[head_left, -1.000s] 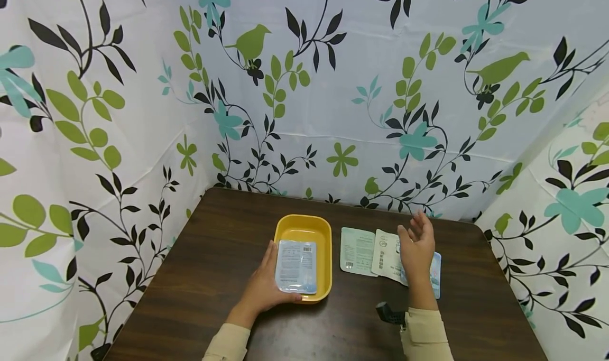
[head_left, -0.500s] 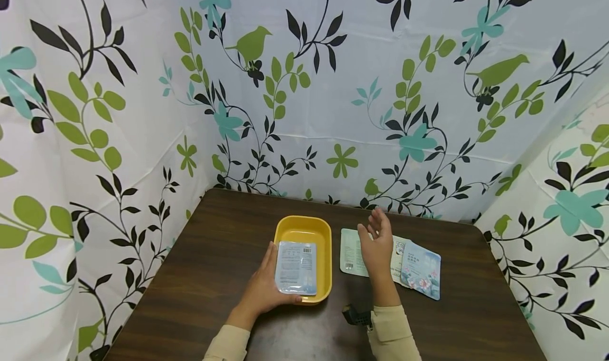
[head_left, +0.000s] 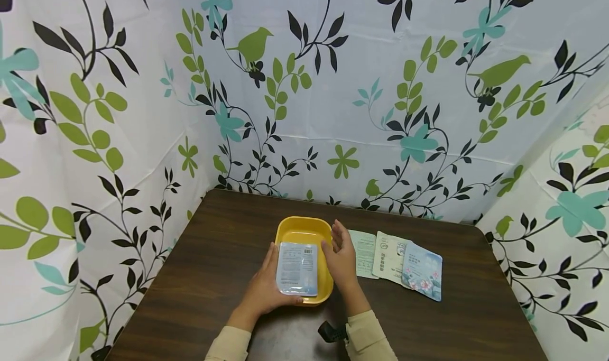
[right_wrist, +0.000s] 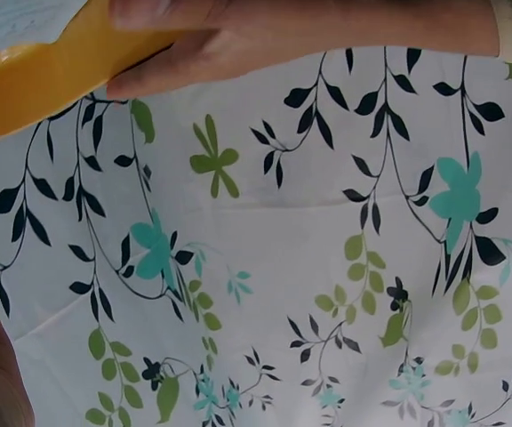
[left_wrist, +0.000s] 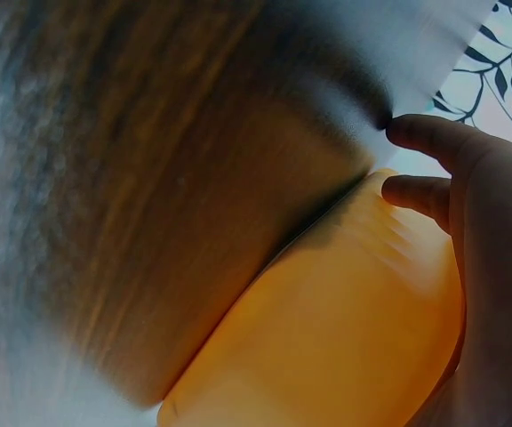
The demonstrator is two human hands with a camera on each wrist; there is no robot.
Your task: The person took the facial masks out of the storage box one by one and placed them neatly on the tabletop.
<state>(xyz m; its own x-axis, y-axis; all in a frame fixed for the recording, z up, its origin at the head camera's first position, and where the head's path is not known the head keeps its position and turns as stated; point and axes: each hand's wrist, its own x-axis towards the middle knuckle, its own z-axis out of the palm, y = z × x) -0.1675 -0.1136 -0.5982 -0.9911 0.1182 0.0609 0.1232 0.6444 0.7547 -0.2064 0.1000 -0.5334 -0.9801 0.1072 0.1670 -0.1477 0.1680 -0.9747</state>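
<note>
A yellow tray [head_left: 325, 276] stands on the brown table with a pale blue sachet [head_left: 297, 268] lying in it, its printed side up. My left hand [head_left: 264, 284] rests against the tray's left side, thumb along the near edge and fingers extended. Its fingertips lie along the outer wall in the left wrist view. At the right side is my right hand [head_left: 343, 263], holding nothing, with its thumb overlapping the rim and its fingers extended outside it. In the right wrist view, that hand [right_wrist: 265, 36] is close beside the tray wall [right_wrist: 52, 84].
Right of the tray lie a pale green sachet [head_left: 365, 255], a cream sachet [head_left: 390, 258] and a blue floral sachet [head_left: 422, 271], partly overlapping. A patterned curtain [head_left: 295, 112] hangs behind the table. The table's right edge [head_left: 506, 281] slopes towards me.
My right hand has moved left from over the blue floral sachet, across the other sachets, to the tray's right side. My left hand, the tray and its sachet have stayed in place.
</note>
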